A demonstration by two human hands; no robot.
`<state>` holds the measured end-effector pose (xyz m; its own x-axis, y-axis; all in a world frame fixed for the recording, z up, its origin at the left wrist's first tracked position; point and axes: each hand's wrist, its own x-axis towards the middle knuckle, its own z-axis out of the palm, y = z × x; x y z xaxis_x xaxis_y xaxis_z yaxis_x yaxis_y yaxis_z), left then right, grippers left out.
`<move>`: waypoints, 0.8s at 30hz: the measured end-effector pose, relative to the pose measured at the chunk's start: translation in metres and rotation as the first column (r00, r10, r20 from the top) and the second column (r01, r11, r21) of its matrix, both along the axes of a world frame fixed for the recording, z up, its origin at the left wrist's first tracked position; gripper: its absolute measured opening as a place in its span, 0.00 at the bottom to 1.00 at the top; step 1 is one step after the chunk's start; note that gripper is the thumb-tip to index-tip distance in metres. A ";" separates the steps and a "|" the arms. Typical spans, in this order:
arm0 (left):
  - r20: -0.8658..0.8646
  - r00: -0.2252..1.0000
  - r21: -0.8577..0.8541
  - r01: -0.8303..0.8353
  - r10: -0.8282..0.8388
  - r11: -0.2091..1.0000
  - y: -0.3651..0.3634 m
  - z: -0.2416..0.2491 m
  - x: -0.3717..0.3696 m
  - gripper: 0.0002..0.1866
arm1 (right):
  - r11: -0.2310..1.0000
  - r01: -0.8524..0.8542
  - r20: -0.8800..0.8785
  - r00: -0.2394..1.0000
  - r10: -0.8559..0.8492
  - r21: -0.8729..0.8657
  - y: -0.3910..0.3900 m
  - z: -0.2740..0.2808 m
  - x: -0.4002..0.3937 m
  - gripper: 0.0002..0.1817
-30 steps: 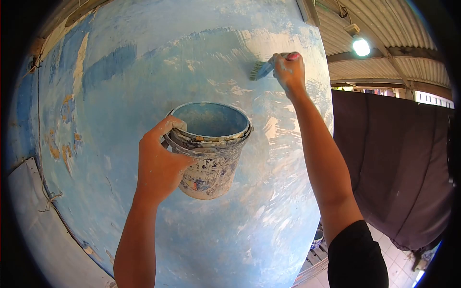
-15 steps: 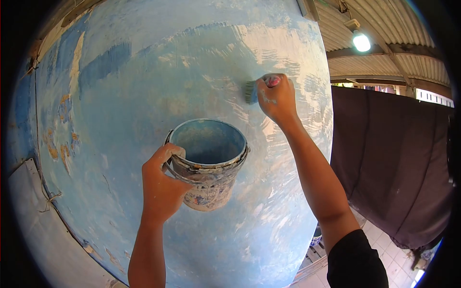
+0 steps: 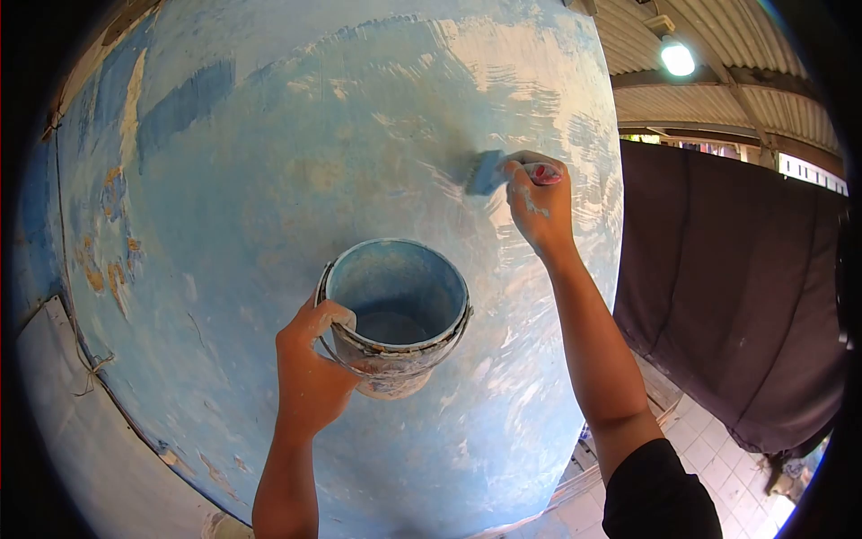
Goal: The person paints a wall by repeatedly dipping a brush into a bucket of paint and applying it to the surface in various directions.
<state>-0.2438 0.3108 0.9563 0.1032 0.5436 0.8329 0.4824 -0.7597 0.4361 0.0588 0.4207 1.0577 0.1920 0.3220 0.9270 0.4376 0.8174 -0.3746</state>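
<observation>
A paint bucket (image 3: 404, 359) with a crusted, stained outside hangs in front of the wall, its mouth tilted towards me. My left hand (image 3: 314, 359) is closed on its left side, thumb over the rim, with the wire handle by the fingers. Some pale blue liquid shows at the bottom of the bucket. Up and to the right, my right hand (image 3: 541, 202) is wrapped round the red handle of a paintbrush (image 3: 487, 172). The brush's bristles point left at the wall (image 3: 269, 198), which is patchy blue with cream streaks around the brush. Whether the bristles touch it is blurred.
Brown flaking patches (image 3: 115, 269) mark the wall's left part. A dark cloth (image 3: 736, 278) hangs at the right, beyond the wall's edge. A lit bulb (image 3: 677, 57) is under the corrugated roof (image 3: 754, 45). Pale floor tiles (image 3: 709, 449) show at the lower right.
My right hand has moved right and slightly down with the brush. The bucket in my left hand has tipped further towards me, showing more of its inside. The view has shifted slightly.
</observation>
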 end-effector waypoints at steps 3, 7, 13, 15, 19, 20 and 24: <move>0.025 0.999 -0.028 0.032 -0.032 0.999 0.006 -0.022 0.001 0.26 | 0.945 -0.328 -0.089 0.941 0.327 0.000 0.002 -0.018 -0.004 0.10; 0.143 0.987 -0.083 0.083 -0.071 0.993 0.000 -0.043 0.010 0.26 | 0.973 -0.226 -0.054 0.972 0.228 0.046 0.017 -0.091 0.033 0.11; 0.094 0.989 -0.105 0.120 -0.111 0.987 0.016 -0.049 0.008 0.26 | 0.974 0.176 -0.111 0.975 -0.192 -0.139 0.007 -0.085 0.051 0.10; 0.075 0.990 -0.079 0.123 -0.117 0.989 0.019 -0.052 0.015 0.26 | 0.984 -0.180 -0.291 0.942 0.167 -0.017 0.005 -0.068 0.037 0.10; 0.110 0.982 -0.118 0.165 -0.152 0.979 0.023 -0.059 0.027 0.25 | 0.937 -0.332 -0.405 0.875 0.265 -0.104 0.024 -0.087 0.053 0.10; 0.112 0.981 -0.124 0.172 -0.159 0.977 0.024 -0.064 0.030 0.25 | 0.975 -0.221 -0.300 0.933 0.199 -0.040 0.028 -0.105 0.063 0.10; -0.030 0.992 -0.139 0.119 -0.124 0.983 0.026 -0.091 0.042 0.24 | 0.977 -0.031 -0.206 0.978 -0.013 -0.213 0.010 -0.143 0.099 0.10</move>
